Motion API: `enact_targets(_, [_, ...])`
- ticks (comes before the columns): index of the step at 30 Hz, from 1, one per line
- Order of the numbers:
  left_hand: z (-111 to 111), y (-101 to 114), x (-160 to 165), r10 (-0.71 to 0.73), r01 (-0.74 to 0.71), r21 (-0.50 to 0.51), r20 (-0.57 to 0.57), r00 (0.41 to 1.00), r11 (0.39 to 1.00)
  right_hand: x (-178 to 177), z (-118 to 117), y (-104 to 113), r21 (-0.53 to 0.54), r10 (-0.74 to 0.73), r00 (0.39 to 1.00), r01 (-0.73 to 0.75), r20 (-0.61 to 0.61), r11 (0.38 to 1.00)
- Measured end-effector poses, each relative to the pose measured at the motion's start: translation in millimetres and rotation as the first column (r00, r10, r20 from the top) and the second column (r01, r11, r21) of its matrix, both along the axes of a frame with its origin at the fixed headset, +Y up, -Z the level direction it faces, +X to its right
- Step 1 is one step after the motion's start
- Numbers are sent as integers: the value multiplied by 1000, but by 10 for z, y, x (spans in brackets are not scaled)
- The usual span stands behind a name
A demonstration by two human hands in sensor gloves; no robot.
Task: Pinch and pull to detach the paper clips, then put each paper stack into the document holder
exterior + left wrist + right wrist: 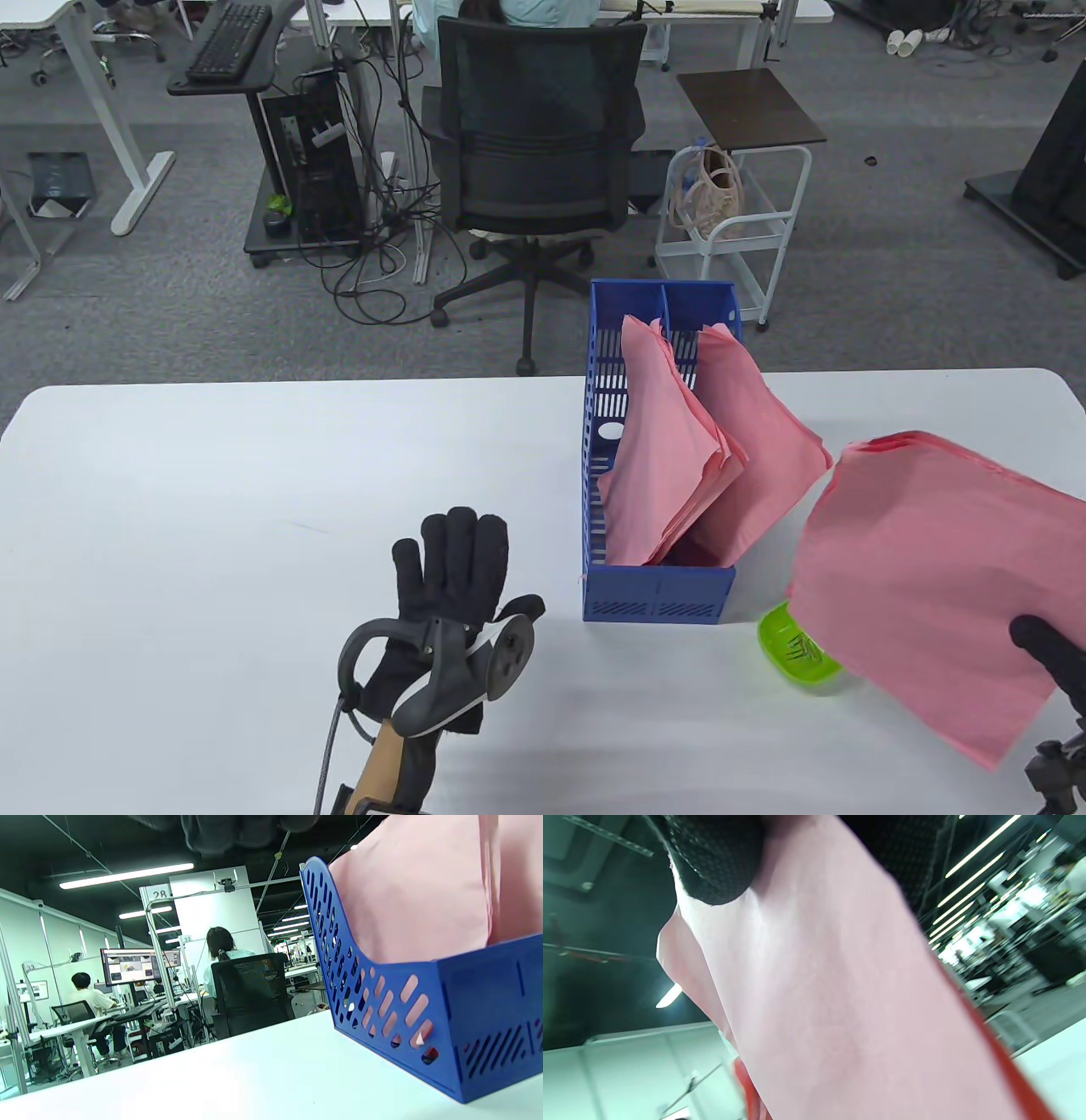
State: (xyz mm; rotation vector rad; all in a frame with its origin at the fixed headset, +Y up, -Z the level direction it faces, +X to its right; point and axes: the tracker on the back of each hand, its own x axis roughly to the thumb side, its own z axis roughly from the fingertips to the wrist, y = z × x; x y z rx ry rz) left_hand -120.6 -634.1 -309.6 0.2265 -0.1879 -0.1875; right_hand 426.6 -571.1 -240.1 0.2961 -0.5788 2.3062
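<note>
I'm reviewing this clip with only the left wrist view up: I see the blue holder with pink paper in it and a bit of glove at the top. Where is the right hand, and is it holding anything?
Observer: The right hand is at the table's right edge, gripping a pink paper stack lifted off the table, to the right of the blue document holder.
Operator: How many stacks are in the holder?
Observer: Two pink stacks lean in it, tilted toward the right.
Operator: Where did the clips go?
Observer: A small green dish in front of the holder's right corner holds some, partly hidden under the held stack.
Operator: And the left hand?
Observer: The left hand has straight fingers and holds nothing, left of the holder.
</note>
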Motion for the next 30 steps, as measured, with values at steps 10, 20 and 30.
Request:
enact_targets(10, [-123, -351, -162, -47, 46, -51, -22, 999, 998, -155, -269, -150, 40, -69, 983, 63, 172, 997])
enact_targets(20, [-112, -478, -257, -53, 52, -77, -22, 998, 996, -1025, -730, -23, 127, -173, 985, 173, -9, 977])
enact_targets(30, [-82, -470, -258, -65, 63, -74, -14, 998, 995, -1649, -1294, -293, 91, -234, 971, 238, -50, 967])
